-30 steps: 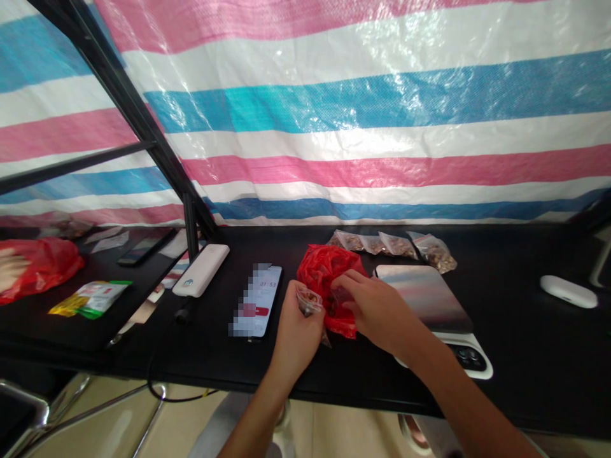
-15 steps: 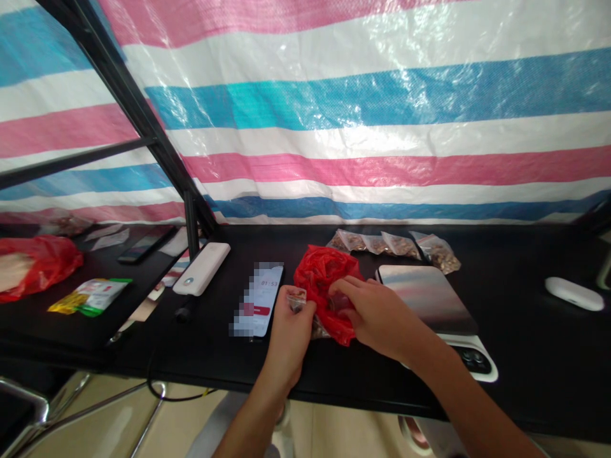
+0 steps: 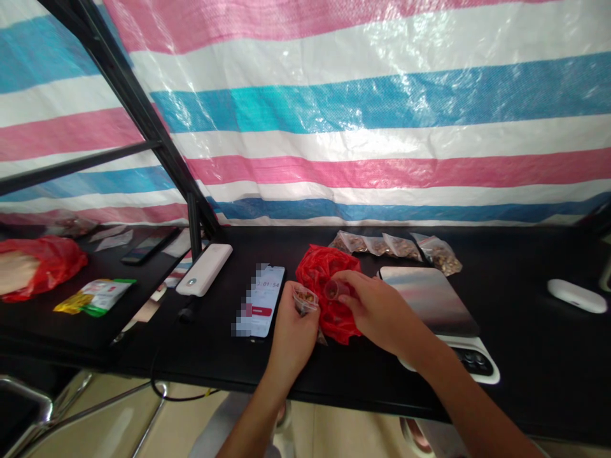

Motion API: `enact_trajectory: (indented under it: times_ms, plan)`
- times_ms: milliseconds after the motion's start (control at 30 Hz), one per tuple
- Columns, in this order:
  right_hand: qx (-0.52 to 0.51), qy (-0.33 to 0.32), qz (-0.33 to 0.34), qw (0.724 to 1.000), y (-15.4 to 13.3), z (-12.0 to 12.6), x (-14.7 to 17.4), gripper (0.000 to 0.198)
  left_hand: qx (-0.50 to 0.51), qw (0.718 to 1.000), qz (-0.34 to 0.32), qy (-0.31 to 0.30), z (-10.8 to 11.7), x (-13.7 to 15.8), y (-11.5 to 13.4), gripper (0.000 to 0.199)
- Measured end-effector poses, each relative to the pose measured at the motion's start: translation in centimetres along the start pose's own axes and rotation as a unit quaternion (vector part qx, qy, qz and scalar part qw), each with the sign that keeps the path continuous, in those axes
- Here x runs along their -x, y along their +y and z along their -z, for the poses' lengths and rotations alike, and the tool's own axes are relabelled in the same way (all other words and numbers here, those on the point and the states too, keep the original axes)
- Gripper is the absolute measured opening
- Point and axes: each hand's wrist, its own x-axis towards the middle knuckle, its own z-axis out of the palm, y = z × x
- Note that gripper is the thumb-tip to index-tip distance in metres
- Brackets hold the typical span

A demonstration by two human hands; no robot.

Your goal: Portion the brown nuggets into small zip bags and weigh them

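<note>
clear bag [image 3: 307, 308], mouth open, beside red bag [image 3: 324, 259]: likely light, limp, slippery; best held just below the rim. left hand [image 3: 294, 331]: fingers closed around it. right hand [image 3: 375, 308]: fingers part-curled, gripping clear cup [image 3: 335, 290], probably stiff, over red bag.

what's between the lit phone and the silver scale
In the head view: the left hand gripping a clear bag, then the red bag and right hand.
</note>
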Motion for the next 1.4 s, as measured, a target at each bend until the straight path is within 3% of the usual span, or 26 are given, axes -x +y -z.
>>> enact_trajectory:
  times_ms: [100, 200, 367, 567, 700, 800, 900, 967, 1100, 1200, 1267, 1400]
  plan:
    - [-0.027, 0.043, 0.02, 0.999, -0.6, 0.5, 0.1, 0.028, 0.003, 1.0, -0.016, 0.004, -0.1, 0.0, -0.1, 0.021]
    - [-0.051, 0.09, 0.094, 0.99, -1.2, 1.0, 0.3, 0.029, 0.002, 0.999, -0.036, -0.029, -0.3, 0.2, -0.1, 0.019]
    - [0.04, 0.104, 0.232, 0.966, -1.6, 1.1, 0.6, 0.047, -0.022, 0.997, -0.053, -0.057, -0.8, 0.7, 0.1, 0.025]
    - [0.034, 0.146, 0.286, 0.946, -1.7, 1.3, 1.0, 0.053, 0.01, 0.995, -0.076, -0.063, -1.1, 0.8, 0.2, 0.023]
    - [0.029, 0.195, 0.275, 0.941, -1.6, 1.5, 1.1, 0.052, -0.05, 0.992, -0.111, -0.021, -1.0, 0.9, 0.0, 0.016]
    - [0.062, 0.218, 0.204, 0.953, -0.9, 1.2, 0.7, 0.042, -0.094, 0.986, -0.137, 0.027, -1.1, 0.9, -0.3, 0.017]
    - [0.089, 0.148, 0.15, 0.974, -0.2, 0.6, 0.2, 0.039, -0.132, 0.973, -0.158, 0.102, -1.2, 0.9, -0.3, 0.021]
    - [0.072, 0.11, 0.158, 0.979, -0.3, 0.5, 0.2, 0.043, -0.141, 0.966, -0.17, 0.136, -1.1, 0.9, -0.1, 0.022]
    - [-0.055, 0.159, 0.201, 0.965, -1.7, 1.4, 1.1, 0.036, -0.057, 0.977, -0.146, 0.143, -1.1, 1.0, 0.5, 0.031]
    - [-0.087, 0.134, 0.215, 0.964, -2.6, 2.1, 1.7, 0.018, -0.016, 0.982, -0.134, 0.13, -1.5, 1.2, 0.6, 0.041]
    - [-0.084, 0.13, 0.209, 0.966, -2.6, 2.1, 1.7, 0.018, -0.033, 0.982, -0.145, 0.117, -1.9, 1.3, 0.5, 0.044]
    - [-0.13, 0.205, 0.201, 0.949, -1.6, 1.8, 1.8, 0.023, -0.131, 0.966, -0.191, 0.114, -2.5, 1.5, 0.7, 0.047]
